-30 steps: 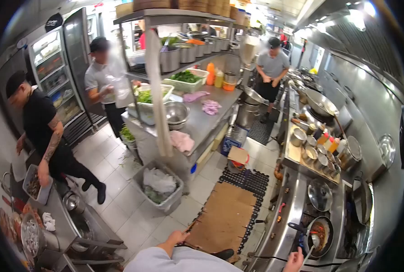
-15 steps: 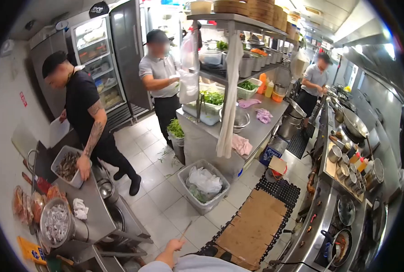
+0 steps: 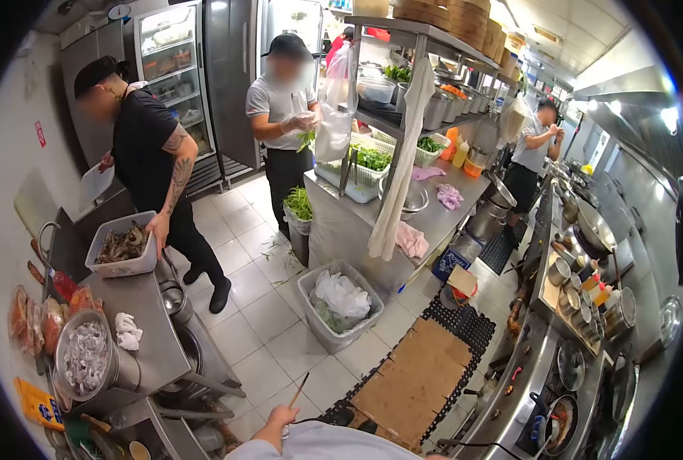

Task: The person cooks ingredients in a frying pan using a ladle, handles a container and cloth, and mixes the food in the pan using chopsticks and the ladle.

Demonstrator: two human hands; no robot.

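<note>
At the bottom of the view, my left hand (image 3: 282, 418) is closed around a thin wooden stick (image 3: 301, 388), which looks like a chopstick and points up and away over the tiled floor. Whether it is one stick or a pair pressed together, I cannot make out. My right hand does not show. Toward the lower right, a frying pan (image 3: 562, 423) with reddish food sits on the stove, a utensil's handle leaning out of it.
A grey bin (image 3: 303, 295) with plastic bags stands on the floor. Cardboard (image 3: 414, 376) covers a black mat. One person grips a tub of shrimp (image 3: 115, 268) at the left counter (image 3: 157, 337). Another handles greens (image 3: 305, 141) by the shelf; a third stands near the far stove.
My view has shifted slightly. The stick in my left hand points more steeply upward. The left person's tub is tilted toward me, and the far person's hands have risen toward the head.
</note>
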